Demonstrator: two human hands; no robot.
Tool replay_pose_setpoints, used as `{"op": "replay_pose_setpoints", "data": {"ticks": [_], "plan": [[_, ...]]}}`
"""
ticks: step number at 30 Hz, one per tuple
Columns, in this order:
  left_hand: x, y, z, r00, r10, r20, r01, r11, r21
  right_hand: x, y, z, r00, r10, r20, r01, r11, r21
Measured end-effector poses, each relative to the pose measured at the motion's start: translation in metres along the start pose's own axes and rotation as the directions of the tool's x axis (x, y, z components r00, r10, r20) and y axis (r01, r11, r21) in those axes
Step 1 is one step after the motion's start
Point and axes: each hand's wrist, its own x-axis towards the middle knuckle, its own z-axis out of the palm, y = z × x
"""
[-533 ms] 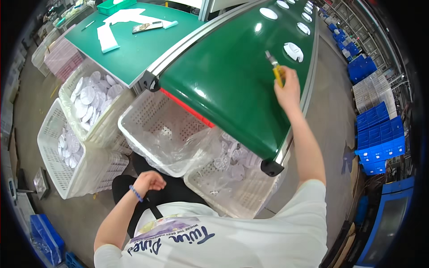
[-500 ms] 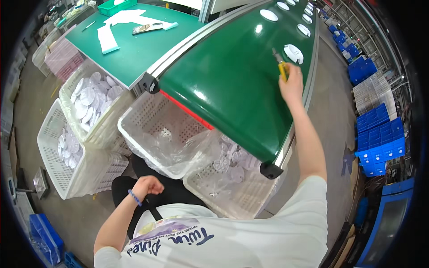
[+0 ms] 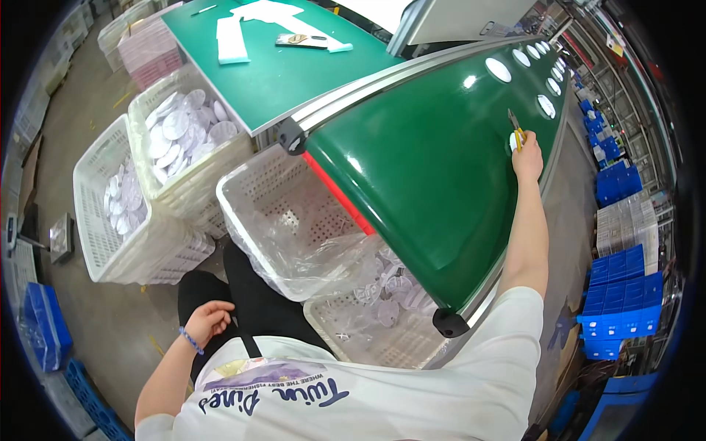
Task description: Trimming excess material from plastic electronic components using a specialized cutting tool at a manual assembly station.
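My right hand (image 3: pixel 528 159) is stretched over the green conveyor belt (image 3: pixel 412 169), wrapped round yellow-handled nippers (image 3: pixel 518 136) whose jaws point away from me. A white plastic piece (image 3: pixel 512 143) lies against the nippers and the fingers, partly covered; whether the fingers grip it too is unclear. Farther up the belt are more white pieces, among them an oval one (image 3: pixel 498 70) and one nearer the right edge (image 3: pixel 546 106). My left hand (image 3: pixel 209 320) hovers by my thigh, with its fingers loosely bent and nothing seen in them.
Below the belt's end stand a white basket (image 3: pixel 246 239) lined with clear plastic and another basket (image 3: pixel 331 316) with white pieces. Two more baskets (image 3: pixel 99 253) of pieces stand left. A green table (image 3: pixel 279 81) bears paper strips and a phone (image 3: pixel 301 40). Blue bins (image 3: pixel 621 305) are at right.
My right hand and the nippers have come to the nearest white piece, which now lies against them. My left hand's fingers have loosened near my thigh. The view has shifted.
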Motion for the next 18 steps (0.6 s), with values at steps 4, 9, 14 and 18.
{"op": "replay_pose_setpoints", "data": {"ticks": [4, 9, 14, 18], "plan": [[0.013, 0.015, 0.008, 0.999, 0.046, 0.006, -0.046, 0.996, 0.076, -0.011, -0.014, -0.003, 0.997, -0.053, 0.048, 0.056, 0.995, -0.080], [0.005, 0.018, 0.014, 0.989, 0.122, 0.088, -0.132, 0.984, 0.120, -0.029, -0.032, -0.031, 0.972, -0.220, 0.078, 0.233, 0.941, -0.244], [-0.007, 0.038, 0.018, 0.917, 0.284, 0.281, -0.325, 0.939, 0.115, -0.056, -0.122, -0.120, 0.992, -0.122, 0.000, 0.093, 0.751, 0.654], [-0.003, 0.074, 0.045, 0.788, 0.495, 0.366, -0.467, 0.868, -0.167, -0.150, -0.245, -0.166, 0.737, -0.549, 0.394, -0.235, 0.338, 0.911]]}}
